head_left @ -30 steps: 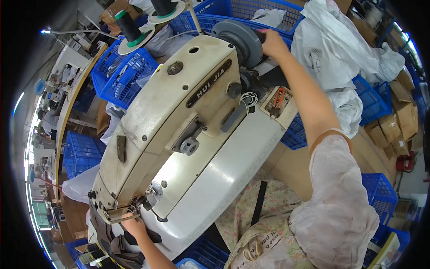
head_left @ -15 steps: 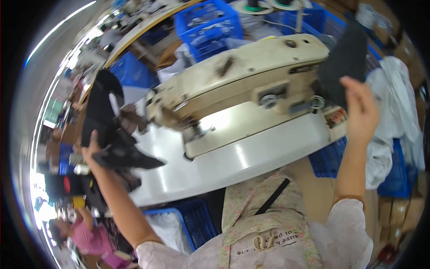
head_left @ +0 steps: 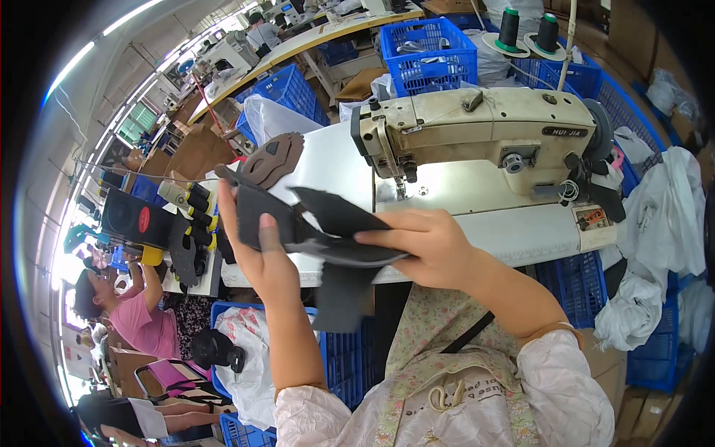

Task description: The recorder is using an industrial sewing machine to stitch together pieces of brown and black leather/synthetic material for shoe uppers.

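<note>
Both hands are raised in front of the sewing table (head_left: 491, 231) with black cut material pieces (head_left: 346, 249) spread between them. My left hand (head_left: 272, 272) grips the pieces at their left end, thumb on top and fingers behind. At the other end, my right hand (head_left: 428, 246) is closed on an edge of them. One flap of the black material hangs below, slightly blurred. Behind the hands stands a cream sewing machine (head_left: 477, 134); its needle area is not covered by the pieces. Brown cut pieces (head_left: 275, 160) lie on the table's left part, partly hidden by the black ones.
Black thread cones (head_left: 509, 31) stand behind the machine. Blue crates (head_left: 428, 56) sit at the back, and a white-lined crate (head_left: 253, 350) is below left. White bags (head_left: 663, 223) hang at the right. A person in pink (head_left: 141, 313) works at the left.
My hands have come together from far apart, left hand moving rightward and right hand leftward from beside the machine's right end. The black pieces are now held between both. The view has shifted.
</note>
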Demonstrator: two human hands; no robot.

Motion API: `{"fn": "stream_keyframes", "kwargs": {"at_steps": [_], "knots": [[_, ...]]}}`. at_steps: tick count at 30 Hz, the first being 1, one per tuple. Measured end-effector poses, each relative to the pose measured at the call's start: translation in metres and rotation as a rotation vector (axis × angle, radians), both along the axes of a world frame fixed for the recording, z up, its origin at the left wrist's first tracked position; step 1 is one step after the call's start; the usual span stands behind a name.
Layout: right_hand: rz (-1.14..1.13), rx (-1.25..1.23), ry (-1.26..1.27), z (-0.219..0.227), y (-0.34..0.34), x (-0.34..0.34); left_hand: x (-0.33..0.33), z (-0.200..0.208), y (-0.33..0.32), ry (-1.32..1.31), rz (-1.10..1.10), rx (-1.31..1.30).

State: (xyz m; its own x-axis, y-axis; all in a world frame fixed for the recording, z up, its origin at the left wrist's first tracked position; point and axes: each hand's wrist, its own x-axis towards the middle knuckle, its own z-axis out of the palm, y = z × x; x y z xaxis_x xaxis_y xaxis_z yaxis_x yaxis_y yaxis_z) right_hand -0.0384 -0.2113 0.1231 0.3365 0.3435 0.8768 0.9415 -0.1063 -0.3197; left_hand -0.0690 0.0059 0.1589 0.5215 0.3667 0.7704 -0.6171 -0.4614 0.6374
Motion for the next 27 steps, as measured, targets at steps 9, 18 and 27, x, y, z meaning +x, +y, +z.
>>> {"fn": "stream_keyframes", "kwargs": {"at_steps": [9,18,27], "knots": [[0.155,0.144,0.776,-0.054,-0.061,-0.021,0.009,-0.018,-0.015,-0.083,-0.144,0.456],[-0.358,0.185,0.335,-0.083,-0.076,-0.025,0.066,-0.099,-0.026,0.366,-0.006,0.723],[0.068,0.151,0.957,-0.106,-0.022,-0.010,0.067,-0.119,-0.028,0.376,-0.228,0.663]]}}
